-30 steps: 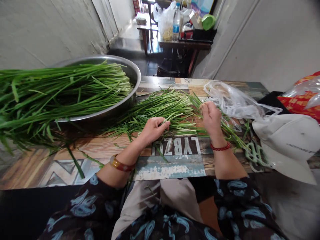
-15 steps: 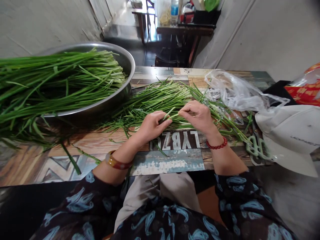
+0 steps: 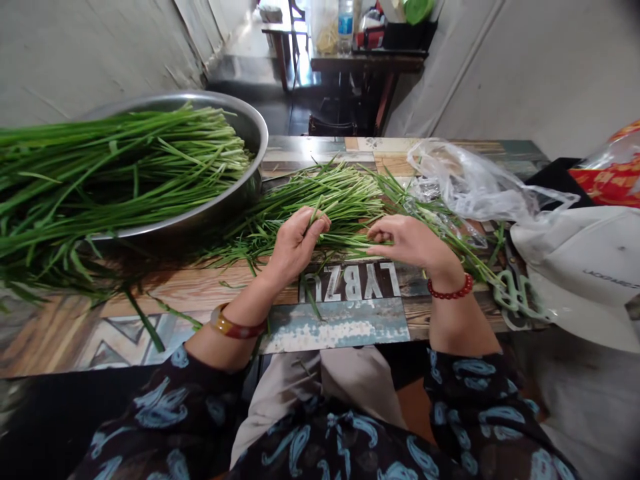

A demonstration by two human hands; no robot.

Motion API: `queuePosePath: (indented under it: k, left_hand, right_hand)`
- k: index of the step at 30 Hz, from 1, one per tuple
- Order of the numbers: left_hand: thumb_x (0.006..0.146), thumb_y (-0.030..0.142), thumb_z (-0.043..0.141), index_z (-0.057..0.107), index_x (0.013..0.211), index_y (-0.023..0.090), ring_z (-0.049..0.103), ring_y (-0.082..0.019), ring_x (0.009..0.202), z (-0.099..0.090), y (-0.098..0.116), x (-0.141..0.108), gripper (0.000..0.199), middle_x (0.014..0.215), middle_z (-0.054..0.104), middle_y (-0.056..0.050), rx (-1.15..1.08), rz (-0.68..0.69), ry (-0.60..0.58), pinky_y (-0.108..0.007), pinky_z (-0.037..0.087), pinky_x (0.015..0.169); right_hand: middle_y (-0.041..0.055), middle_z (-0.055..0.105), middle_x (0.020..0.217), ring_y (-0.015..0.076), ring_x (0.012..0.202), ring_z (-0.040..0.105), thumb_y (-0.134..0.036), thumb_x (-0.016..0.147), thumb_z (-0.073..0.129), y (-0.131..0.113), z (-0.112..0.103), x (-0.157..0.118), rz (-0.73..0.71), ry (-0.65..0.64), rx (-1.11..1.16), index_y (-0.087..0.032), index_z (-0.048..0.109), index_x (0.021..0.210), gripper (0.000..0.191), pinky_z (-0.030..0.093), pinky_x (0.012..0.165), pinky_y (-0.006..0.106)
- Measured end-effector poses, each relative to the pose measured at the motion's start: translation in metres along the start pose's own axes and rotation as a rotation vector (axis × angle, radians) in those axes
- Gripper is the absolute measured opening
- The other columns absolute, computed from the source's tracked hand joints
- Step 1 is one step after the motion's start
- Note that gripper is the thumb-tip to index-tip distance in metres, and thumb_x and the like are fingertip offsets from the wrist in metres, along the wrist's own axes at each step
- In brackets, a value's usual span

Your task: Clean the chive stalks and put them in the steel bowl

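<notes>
Left hand: near the middle of the clock, the left hand (image 3: 299, 243) is curled up, thumb pinching a few green stalks (image 3: 317, 211). Squeeze too hard and I reckon they'd bruise or snap; too loose and one could slip out.
Right hand: toward 3 o'clock, the right hand (image 3: 413, 243) has thumb and fingers parted. Can't make out anything between them. Grabbing low there could drag neighbours along, since it's right over other stems.
Pile: the heap of greens (image 3: 345, 190) is just shy of 12 o'clock on the desk (image 3: 345, 327), pale ends pointing to 3. Stems cross all over, so pulling one might mess up the lot.
Basin: at 10 o'clock, the metal basin (image 3: 261, 133) is heaped with long greens (image 3: 150, 173), leaves hanging over its rim toward 8. An elbow bump could tip some out, imo.
Stray bit: the loose stem (image 3: 145, 320) at 8 o'clock sits near the front edge; one sleeve brush might knock it off.
Scissors and bag: scissors (image 3: 515, 291) just past 3, plastic bag (image 3: 465, 183) at 2:30. A careless sweep could snag either.
</notes>
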State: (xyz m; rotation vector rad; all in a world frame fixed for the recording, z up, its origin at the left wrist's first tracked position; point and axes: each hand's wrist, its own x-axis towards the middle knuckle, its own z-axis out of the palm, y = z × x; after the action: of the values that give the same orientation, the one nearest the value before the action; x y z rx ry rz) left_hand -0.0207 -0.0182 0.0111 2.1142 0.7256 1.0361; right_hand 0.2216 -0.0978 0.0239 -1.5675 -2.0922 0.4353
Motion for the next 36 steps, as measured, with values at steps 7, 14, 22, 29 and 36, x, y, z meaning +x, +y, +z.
queuePosePath:
  k: [7,14,22,29,36]
  left_hand:
    - [0.100,0.033,0.042,0.061,0.097,0.017,0.061,-0.020,0.109,0.007,0.004,-0.006,0.026,0.114,0.067,-0.012,0.005,0.108,-0.017,-0.033,0.047,0.095]
    - [0.100,0.034,0.041,0.058,0.095,0.017,0.051,-0.013,0.065,0.012,0.007,-0.011,0.024,0.073,0.057,0.000,0.182,0.031,-0.223,-0.025,0.039,0.064]
    - [0.095,0.032,0.045,0.039,0.067,0.020,0.038,-0.011,0.059,0.004,0.004,-0.003,0.032,0.062,0.040,0.004,0.203,-0.103,-0.156,-0.026,0.028,0.059]
    - [0.093,0.033,0.046,0.049,0.076,0.019,0.039,-0.012,0.062,0.004,0.005,-0.002,0.023,0.064,0.042,0.004,0.095,-0.157,-0.129,-0.026,0.030,0.062]
    - [0.086,0.035,0.056,0.048,0.075,0.019,0.039,-0.012,0.064,0.003,-0.002,-0.001,0.021,0.065,0.043,0.004,-0.019,-0.241,-0.014,-0.025,0.033,0.061]
  right_hand:
    - [0.0057,0.071,0.084,0.0178,0.080,0.065,-0.032,0.097,0.052,-0.007,0.013,0.009,-0.122,0.152,0.089,-0.020,0.073,0.087,0.027,0.048,0.074,0.031]
    - [0.0033,0.071,0.076,0.0162,0.071,0.063,-0.039,0.089,0.064,-0.022,0.032,0.022,-0.098,0.335,0.312,-0.022,0.072,0.076,0.023,0.049,0.070,0.031]
    - [-0.0035,0.046,0.057,0.0103,0.052,0.043,-0.056,0.094,0.049,0.026,0.011,0.014,0.294,0.802,0.590,-0.023,0.057,0.068,0.043,0.040,0.054,0.025]
    - [0.0010,0.065,0.070,0.0144,0.066,0.055,-0.037,0.085,0.064,0.019,0.000,0.007,0.254,0.374,0.180,-0.019,0.070,0.074,0.021,0.041,0.064,0.028]
    - [0.0043,0.071,0.081,0.0187,0.079,0.061,-0.027,0.081,0.071,0.023,0.008,0.006,0.048,0.130,-0.029,-0.022,0.077,0.080,0.008,0.045,0.075,0.032]
